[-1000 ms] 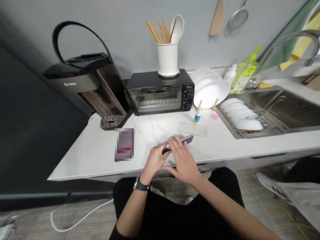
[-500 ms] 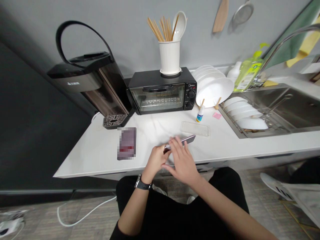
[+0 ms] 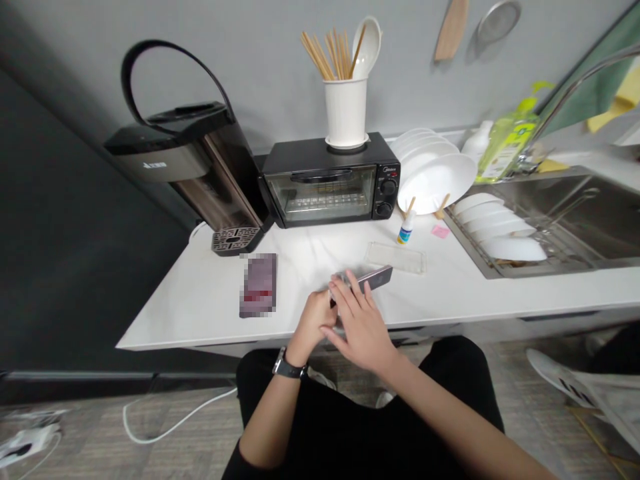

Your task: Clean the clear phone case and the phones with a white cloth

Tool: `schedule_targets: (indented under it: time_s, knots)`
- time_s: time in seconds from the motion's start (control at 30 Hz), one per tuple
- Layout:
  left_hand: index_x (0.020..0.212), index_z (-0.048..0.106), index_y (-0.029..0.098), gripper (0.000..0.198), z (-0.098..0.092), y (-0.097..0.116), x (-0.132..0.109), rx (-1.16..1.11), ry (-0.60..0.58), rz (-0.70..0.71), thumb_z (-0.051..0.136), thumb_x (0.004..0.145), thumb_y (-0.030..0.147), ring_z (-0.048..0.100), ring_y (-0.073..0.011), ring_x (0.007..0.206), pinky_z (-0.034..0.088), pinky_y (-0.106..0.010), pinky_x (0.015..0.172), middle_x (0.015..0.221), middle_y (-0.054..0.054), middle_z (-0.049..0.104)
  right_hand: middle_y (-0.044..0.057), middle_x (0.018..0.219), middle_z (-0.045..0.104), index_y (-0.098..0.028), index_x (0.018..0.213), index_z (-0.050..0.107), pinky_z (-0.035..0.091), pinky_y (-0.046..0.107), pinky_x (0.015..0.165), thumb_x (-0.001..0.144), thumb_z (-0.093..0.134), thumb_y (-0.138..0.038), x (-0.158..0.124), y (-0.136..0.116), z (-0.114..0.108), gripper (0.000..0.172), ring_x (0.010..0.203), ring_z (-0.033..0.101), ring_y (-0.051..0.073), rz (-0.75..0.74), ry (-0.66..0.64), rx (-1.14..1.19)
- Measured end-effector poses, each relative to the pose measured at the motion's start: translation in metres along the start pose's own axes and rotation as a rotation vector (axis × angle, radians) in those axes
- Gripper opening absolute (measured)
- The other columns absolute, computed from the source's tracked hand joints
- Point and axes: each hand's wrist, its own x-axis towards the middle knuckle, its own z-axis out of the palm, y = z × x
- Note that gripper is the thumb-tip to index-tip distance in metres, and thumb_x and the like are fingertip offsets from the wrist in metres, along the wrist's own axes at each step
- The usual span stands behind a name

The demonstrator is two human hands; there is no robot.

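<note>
My left hand [image 3: 317, 313], with a watch [image 3: 287, 365] on its wrist, is closed around the near end of a phone [image 3: 376, 277] just above the front of the counter. My right hand [image 3: 363, 320] lies across the phone with its fingers stretched out and thumb apart. Something pale shows by its fingertips, too blurred to name. Behind the phone lies a clear phone case [image 3: 396, 258]. A small bottle [image 3: 406, 228] with a blue and yellow label stands beyond it. To the left is a flat purple object [image 3: 259, 287], pixelated.
A black toaster oven [image 3: 330, 190] carries a white holder [image 3: 346, 113] of chopsticks and a ladle. Left of it stands a water dispenser [image 3: 190, 167]. White plates [image 3: 437, 183], a pink slip [image 3: 440, 231] and a sink [image 3: 480, 263] with bowls [image 3: 515, 248] are to the right.
My right hand has slid left along the phone toward my left hand, so more of the phone's far end shows. The whole view has shifted slightly.
</note>
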Motion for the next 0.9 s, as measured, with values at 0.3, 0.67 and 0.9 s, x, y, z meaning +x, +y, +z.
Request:
schedule_targets:
  time_s: [0.3, 0.67, 0.9]
  knots:
    - [0.097, 0.073, 0.019, 0.009, -0.001, 0.007, -0.004, -0.098, 0.038, 0.026, 0.066, 0.094, 0.024, 0.075, -0.0229, 0.083, 0.052, -0.028, 0.074, 0.094, -0.005, 0.081, 0.015, 0.167, 0.039, -0.012, 0.165, 0.026, 0.014, 0.072, 0.124, 0.106, 0.04, -0.037, -0.008, 0.042, -0.015, 0.066, 0.162, 0.006, 0.041, 0.259, 0.161, -0.135]
    - [0.098, 0.073, 0.018, 0.008, 0.0, 0.005, -0.004, -0.123, 0.05, 0.016, 0.067, 0.094, 0.024, 0.074, -0.0219, 0.083, 0.052, -0.027, 0.073, 0.095, -0.005, 0.081, 0.014, 0.164, 0.043, -0.013, 0.163, 0.03, 0.015, 0.07, 0.125, 0.106, 0.039, -0.035, -0.007, 0.05, -0.016, 0.062, 0.161, 0.01, 0.04, 0.257, 0.156, -0.139]
    - [0.082, 0.072, 0.015, 0.015, 0.002, -0.002, -0.002, -0.026, 0.03, 0.026, 0.06, 0.089, 0.008, 0.068, -0.0204, 0.069, 0.046, -0.027, 0.065, 0.077, -0.006, 0.076, 0.015, 0.169, 0.035, -0.008, 0.163, 0.028, 0.018, 0.063, 0.127, 0.105, 0.041, -0.038, 0.001, 0.002, -0.001, 0.067, 0.162, 0.011, 0.035, 0.054, 0.041, -0.052]
